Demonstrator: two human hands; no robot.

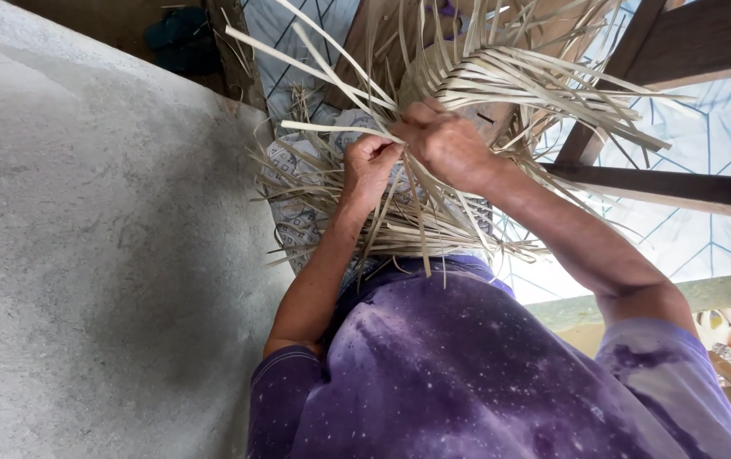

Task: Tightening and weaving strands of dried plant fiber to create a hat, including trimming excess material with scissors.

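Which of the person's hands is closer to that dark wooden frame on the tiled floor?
The right hand. It grips the pale strips just beside the dark wooden frame, while the left hand holds strips on its far side, toward the grey concrete surface.

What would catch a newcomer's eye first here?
The fan of pale woven strips at top centre, loose ends splaying outward. Both hands meet in its middle: the left hand and the right hand clutch strips. Below, a purple shirt; left, a grey concrete slab.
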